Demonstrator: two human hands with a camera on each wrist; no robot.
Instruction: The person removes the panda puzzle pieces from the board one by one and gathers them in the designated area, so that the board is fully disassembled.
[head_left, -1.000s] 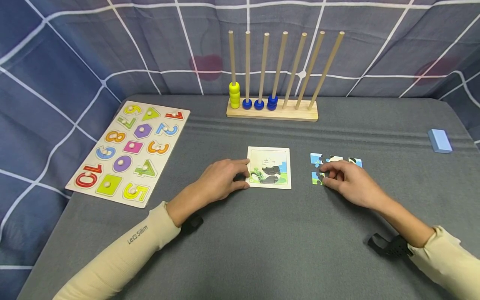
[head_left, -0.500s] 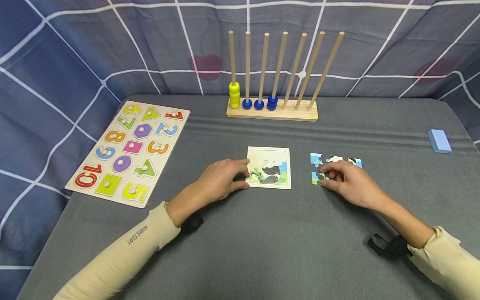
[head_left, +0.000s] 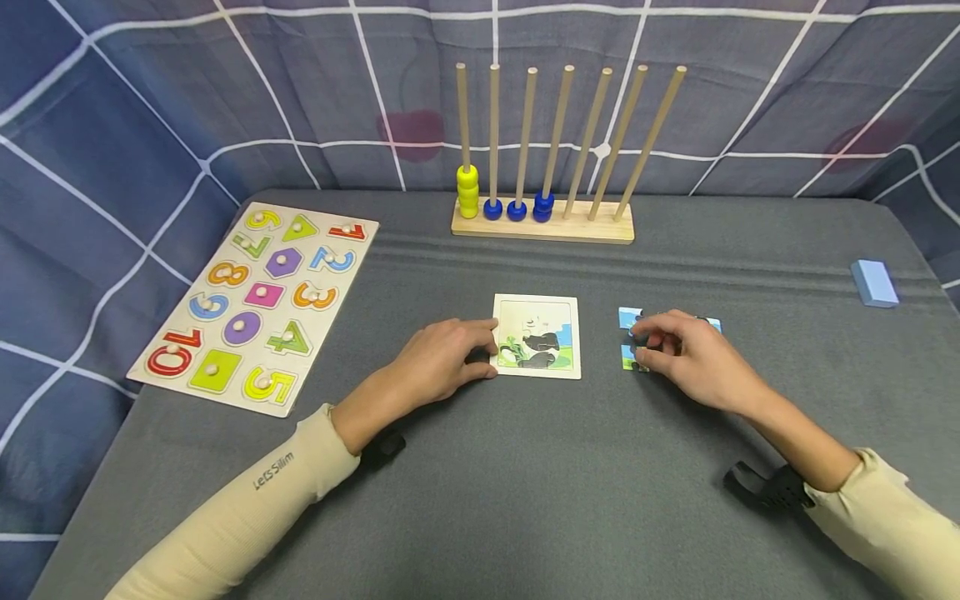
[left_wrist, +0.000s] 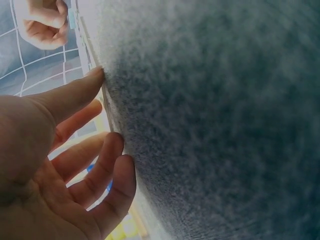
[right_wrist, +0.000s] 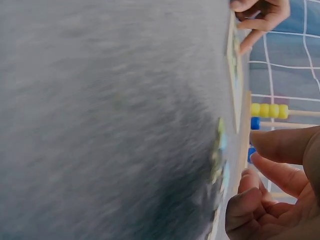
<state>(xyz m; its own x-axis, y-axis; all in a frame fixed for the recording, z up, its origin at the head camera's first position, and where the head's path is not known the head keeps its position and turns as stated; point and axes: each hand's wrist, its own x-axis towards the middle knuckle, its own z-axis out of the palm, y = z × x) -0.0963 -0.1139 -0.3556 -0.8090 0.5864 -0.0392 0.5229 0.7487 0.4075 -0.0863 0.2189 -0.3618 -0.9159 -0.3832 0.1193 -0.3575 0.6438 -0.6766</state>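
The square wooden puzzle tray (head_left: 573,337), with a partly coloured panda picture, lies flat in mid-table in the head view. My left hand (head_left: 442,360) rests at its left edge, fingertips and thumb touching the rim. To the right, my right hand (head_left: 693,358) hovers low over several loose jigsaw pieces, partly covering them. A blue piece (head_left: 628,317) and a green-and-blue piece (head_left: 628,358) show left of its fingertips. In the right wrist view, the thumb and index finger (right_wrist: 280,170) stand slightly apart, with no piece visible between them.
A wooden number-and-shape peg board (head_left: 258,308) lies on the left. A bead stacker (head_left: 543,229) with upright rods stands at the back, holding yellow and blue beads. One light blue block (head_left: 874,283) sits far right on the grey table (head_left: 525,483).
My right hand has lifted slightly from the jigsaw pieces and shifted a little left, its thumb and index finger parting. My left hand keeps its place at the tray.
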